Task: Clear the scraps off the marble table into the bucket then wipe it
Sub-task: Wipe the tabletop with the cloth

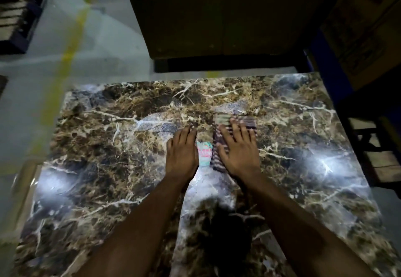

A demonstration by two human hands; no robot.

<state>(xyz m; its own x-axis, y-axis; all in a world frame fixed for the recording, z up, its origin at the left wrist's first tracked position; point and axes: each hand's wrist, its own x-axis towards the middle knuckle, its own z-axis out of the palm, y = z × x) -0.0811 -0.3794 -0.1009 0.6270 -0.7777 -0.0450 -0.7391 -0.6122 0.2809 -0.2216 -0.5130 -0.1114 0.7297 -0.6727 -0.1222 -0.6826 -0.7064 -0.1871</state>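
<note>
The brown marble table (104,150) fills the lower view. My right hand (237,149) lies flat with spread fingers on a dark striped cloth (219,124) near the table's middle. My left hand (181,153) rests flat on the marble just to its left, fingers straight. Between the two hands lies a small white, pink and teal scrap (204,153), touching the side of my left hand. No bucket is in view.
A large dark box or cabinet (217,16) stands beyond the table's far edge. A grey floor with a yellow line (69,55) lies to the left. Dark shelving (373,146) is at the right, a dark rack (19,16) at the top left.
</note>
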